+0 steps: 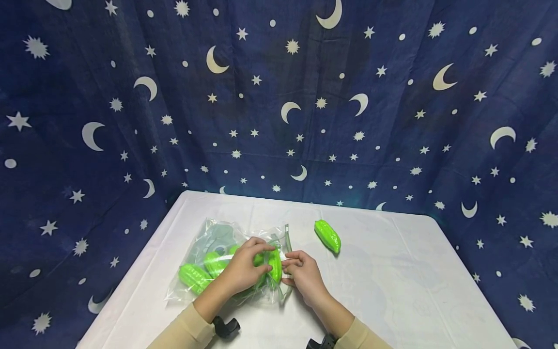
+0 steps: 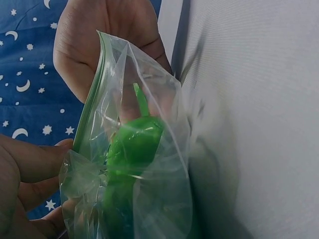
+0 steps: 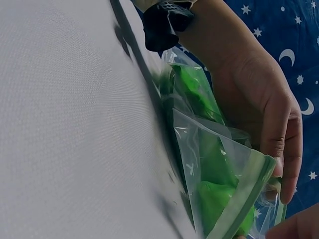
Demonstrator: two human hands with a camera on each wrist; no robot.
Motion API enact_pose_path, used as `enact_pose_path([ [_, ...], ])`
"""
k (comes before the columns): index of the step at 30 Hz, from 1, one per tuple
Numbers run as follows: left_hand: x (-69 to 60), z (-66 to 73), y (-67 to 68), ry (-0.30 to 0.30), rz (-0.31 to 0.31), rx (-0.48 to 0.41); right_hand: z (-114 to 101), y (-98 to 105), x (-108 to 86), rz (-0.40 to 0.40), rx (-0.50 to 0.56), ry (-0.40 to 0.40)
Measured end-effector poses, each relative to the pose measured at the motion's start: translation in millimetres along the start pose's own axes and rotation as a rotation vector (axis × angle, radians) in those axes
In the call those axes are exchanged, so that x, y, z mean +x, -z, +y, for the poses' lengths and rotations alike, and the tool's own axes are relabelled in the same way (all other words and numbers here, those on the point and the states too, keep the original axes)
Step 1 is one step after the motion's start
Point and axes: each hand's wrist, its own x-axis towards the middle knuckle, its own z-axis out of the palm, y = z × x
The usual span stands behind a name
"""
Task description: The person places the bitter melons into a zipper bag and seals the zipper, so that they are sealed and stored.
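The left hand (image 1: 244, 266) pinches the mouth of a clear zip bag (image 1: 215, 232) holding several green ridged fruits (image 1: 195, 277). At that mouth is the right hand (image 1: 307, 278), beside the nearest fruit (image 1: 275, 266); whether it grips anything, I cannot tell. A loose fruit (image 1: 327, 236) lies right of the bag.
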Motion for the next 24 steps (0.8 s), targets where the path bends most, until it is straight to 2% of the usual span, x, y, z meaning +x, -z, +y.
enact_pose_path([
  [12,0.2,0.0,1.8,-0.004,-0.001,-0.003,-5,0,-1.1,-0.073,-0.027,-0.014],
  [24,-0.8,0.4,2.3,0.017,-0.002,-0.002,-11,-2,-3.5,-0.124,-0.080,-0.038],
])
